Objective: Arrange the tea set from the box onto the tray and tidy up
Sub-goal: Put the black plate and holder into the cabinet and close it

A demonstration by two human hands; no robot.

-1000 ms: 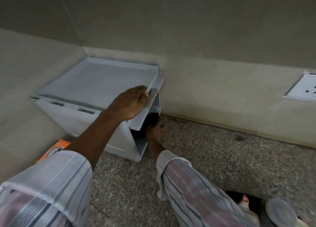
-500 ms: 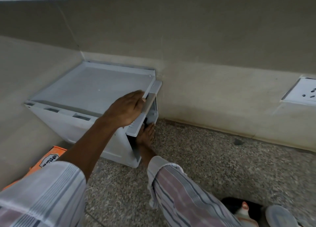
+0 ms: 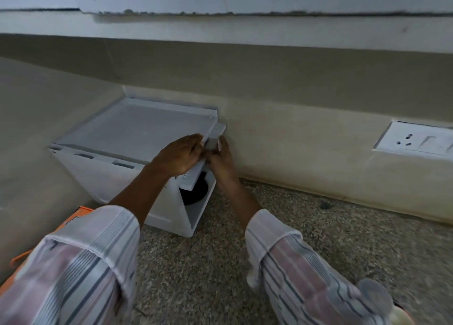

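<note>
Tidy-up stage, judging by scene: left hand (image 3: 180, 155) and right hand (image 3: 221, 156) both grasp flap (image 3: 212, 139) of white box (image 3: 137, 138) in far-left corner; flap not yet closed

One white box (image 3: 117, 177), two hands, one socket (image 3: 414, 141).

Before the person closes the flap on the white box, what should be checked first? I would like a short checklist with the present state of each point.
1. Both hands on the flap: ok. The left hand and the right hand hold the side flap of the white box.
2. Flap closed: not ok. The side opening shows a dark object inside.
3. Dark object clear of the flap's path: cannot tell.
4. Box steady on the floor: ok, it sits in the corner against the wall.
5. Fingers clear of the closing edge: cannot tell, blurred.
</note>
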